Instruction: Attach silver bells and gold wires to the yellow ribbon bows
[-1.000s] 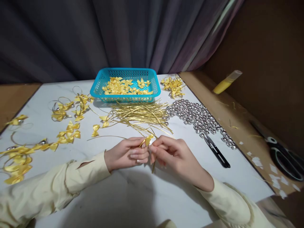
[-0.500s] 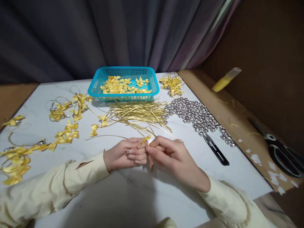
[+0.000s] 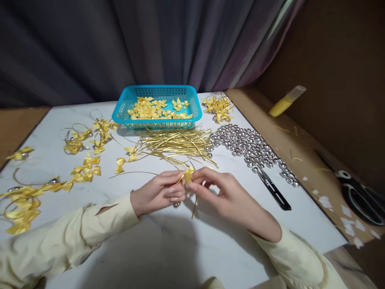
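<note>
Between my hands, over the white tabletop [image 3: 144, 249], is a small yellow ribbon bow [image 3: 189, 175]. The thumb and forefinger of my right hand [image 3: 228, 194] pinch its right side. My left hand [image 3: 162, 192] is closed around a thin gold cord, most of it hidden in the fingers, close against the bow's left side. Under the left fingers hangs a silver bell [image 3: 177, 204]. A loose gold cord end [image 3: 194, 206] points down between the hands. Farther off lies a pile of gold cords [image 3: 177, 142].
A blue basket [image 3: 156, 123] of yellow bows stands at the back. Silver bells [image 3: 255, 146] are spread at the right, beside black thread snips [image 3: 275, 190]. Finished-looking bows with bells [image 3: 75, 144] lie at the left. Scissors [image 3: 359, 196] and a yellow-filled tube [image 3: 285, 102] are far right.
The bow has turned and shows more fully between the fingertips. A bell now shows below my left hand. My right hand has opened its grip shape slightly and shifted right.
</note>
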